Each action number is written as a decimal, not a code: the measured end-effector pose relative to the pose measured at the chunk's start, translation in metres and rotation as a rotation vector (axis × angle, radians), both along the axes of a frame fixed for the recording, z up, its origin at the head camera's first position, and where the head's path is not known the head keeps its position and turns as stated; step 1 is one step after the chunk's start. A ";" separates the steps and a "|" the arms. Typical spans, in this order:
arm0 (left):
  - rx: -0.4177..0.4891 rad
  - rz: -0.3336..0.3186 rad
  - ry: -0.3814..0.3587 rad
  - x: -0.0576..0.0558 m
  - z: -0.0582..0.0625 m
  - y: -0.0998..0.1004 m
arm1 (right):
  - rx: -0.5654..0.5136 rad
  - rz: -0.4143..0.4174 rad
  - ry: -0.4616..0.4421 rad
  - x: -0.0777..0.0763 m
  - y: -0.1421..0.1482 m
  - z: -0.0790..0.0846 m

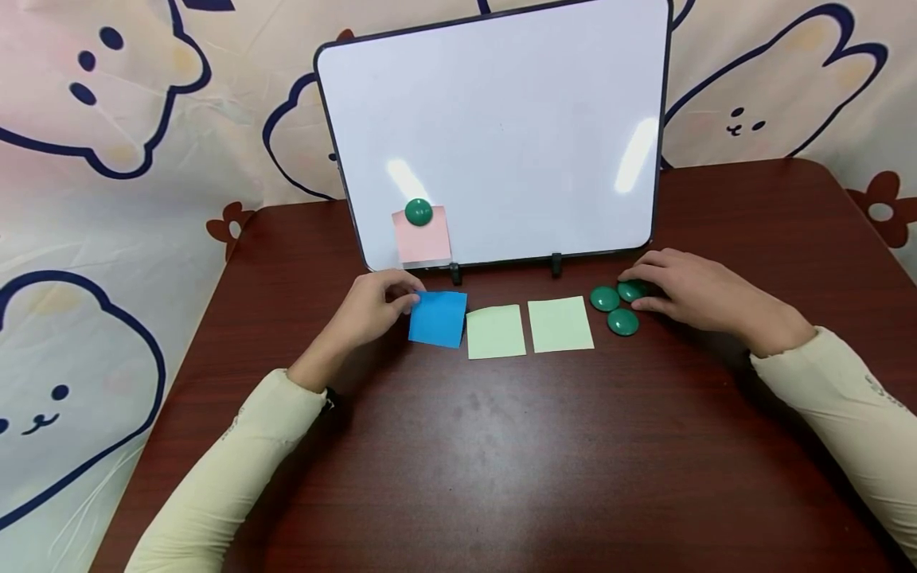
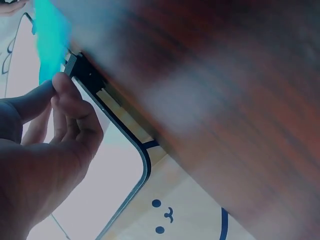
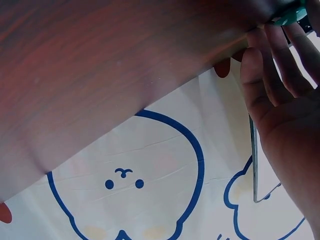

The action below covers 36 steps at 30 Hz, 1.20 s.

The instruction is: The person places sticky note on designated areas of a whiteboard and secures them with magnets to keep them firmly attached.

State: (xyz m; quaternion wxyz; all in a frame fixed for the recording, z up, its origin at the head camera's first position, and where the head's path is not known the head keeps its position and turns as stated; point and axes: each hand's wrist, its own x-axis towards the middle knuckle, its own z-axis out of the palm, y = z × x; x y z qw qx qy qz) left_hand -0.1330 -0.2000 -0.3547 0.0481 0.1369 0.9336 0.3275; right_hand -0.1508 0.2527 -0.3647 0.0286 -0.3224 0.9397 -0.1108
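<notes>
My left hand (image 1: 378,304) pinches a square blue sticky note (image 1: 438,320) by its upper left corner; in the left wrist view the thumb and index finger meet at the note's (image 2: 51,37) edge. My right hand (image 1: 698,290) reaches over the far green round magnet (image 1: 630,291), its fingers fairly straight and its thumb on the near side. In the right wrist view that hand (image 3: 282,90) has its fingertips by a green magnet (image 3: 290,16). Two more green magnets, one to the left (image 1: 605,298) and one nearer (image 1: 622,322), lie beside it.
Two pale green sticky notes, one in the middle (image 1: 496,332) and one to the right (image 1: 561,324), lie on the dark table (image 1: 501,461). Behind stands a whiteboard (image 1: 501,119) on small black feet. A green magnet (image 1: 419,212) sits over a pink note (image 1: 423,241) there.
</notes>
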 end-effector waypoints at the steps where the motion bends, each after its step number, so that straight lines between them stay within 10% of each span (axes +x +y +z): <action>1: 0.004 0.003 0.004 0.000 0.000 0.000 | -0.001 0.000 0.001 0.000 0.000 0.000; 36: 0.052 0.033 -0.022 -0.003 0.001 0.000 | -0.093 -0.032 -0.065 -0.001 0.007 0.008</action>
